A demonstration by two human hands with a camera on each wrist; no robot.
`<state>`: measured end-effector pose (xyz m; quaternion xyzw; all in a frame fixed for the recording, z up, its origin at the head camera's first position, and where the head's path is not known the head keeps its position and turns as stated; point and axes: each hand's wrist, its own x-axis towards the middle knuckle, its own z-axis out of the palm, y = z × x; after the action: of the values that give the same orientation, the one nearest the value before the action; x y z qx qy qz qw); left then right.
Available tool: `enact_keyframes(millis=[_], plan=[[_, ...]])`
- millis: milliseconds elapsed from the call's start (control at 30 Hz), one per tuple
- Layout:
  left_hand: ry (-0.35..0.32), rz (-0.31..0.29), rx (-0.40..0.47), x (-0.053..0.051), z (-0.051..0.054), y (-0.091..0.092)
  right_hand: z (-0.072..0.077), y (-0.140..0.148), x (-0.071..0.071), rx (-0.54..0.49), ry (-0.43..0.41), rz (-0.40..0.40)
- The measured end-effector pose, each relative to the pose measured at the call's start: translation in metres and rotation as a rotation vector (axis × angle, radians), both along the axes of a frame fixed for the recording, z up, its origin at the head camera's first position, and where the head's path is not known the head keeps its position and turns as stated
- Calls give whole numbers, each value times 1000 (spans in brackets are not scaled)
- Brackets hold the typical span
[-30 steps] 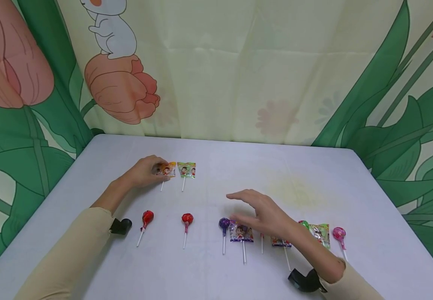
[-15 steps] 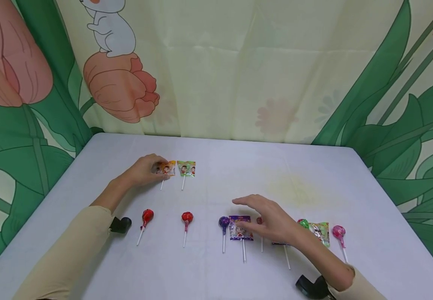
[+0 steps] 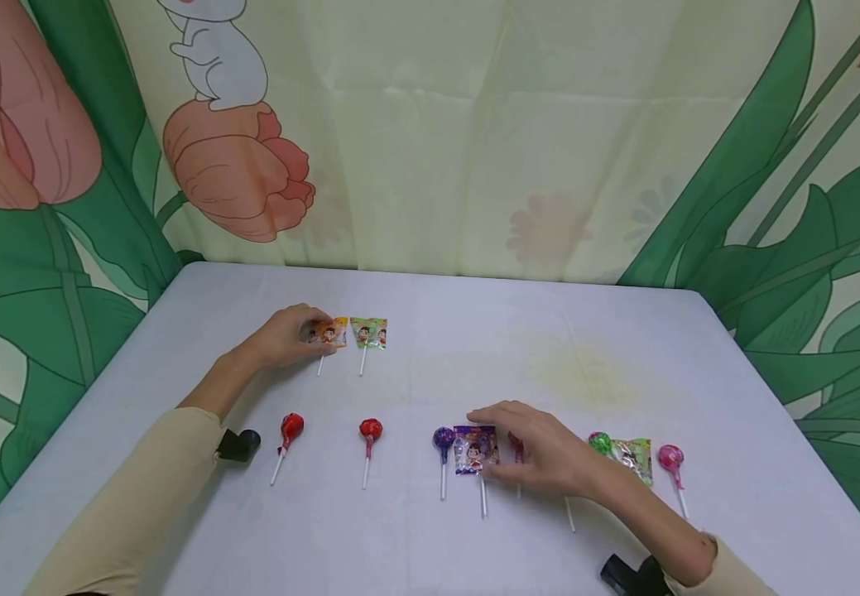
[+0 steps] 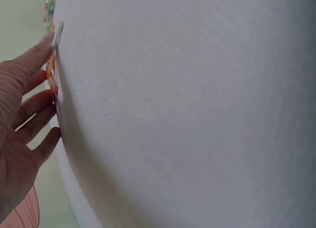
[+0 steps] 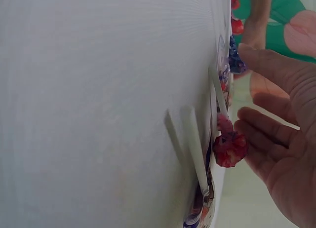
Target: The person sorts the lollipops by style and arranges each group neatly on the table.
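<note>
The right hand (image 3: 549,455), thumb and fingers apart, arches about the purple packet (image 3: 476,449) on the table (image 3: 415,542); closing wide might drag the red lollipop (image 5: 230,151) beside it. The packet's stick (image 3: 484,500) points nearward, long axis near-to-far. Beyond, the left hand (image 3: 288,338) grips the orange packet (image 3: 336,333)

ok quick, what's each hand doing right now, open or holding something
Left hand: closed, holding the orange-wrapped lollipop.
Right hand: open, holding nothing, thumb and fingers apart near the purple-wrapped lollipop.
</note>
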<state>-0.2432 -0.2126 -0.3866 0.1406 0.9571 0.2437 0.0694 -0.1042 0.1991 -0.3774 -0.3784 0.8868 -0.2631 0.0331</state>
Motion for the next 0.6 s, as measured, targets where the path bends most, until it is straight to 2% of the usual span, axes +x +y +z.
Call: enact_keyframes(millis=[300, 600], plan=[[-4, -4, 6, 1, 1, 0, -2, 1, -1, 82, -54, -5], [0, -14, 12, -1, 1, -1, -3, 2, -5, 105, -80, -5]])
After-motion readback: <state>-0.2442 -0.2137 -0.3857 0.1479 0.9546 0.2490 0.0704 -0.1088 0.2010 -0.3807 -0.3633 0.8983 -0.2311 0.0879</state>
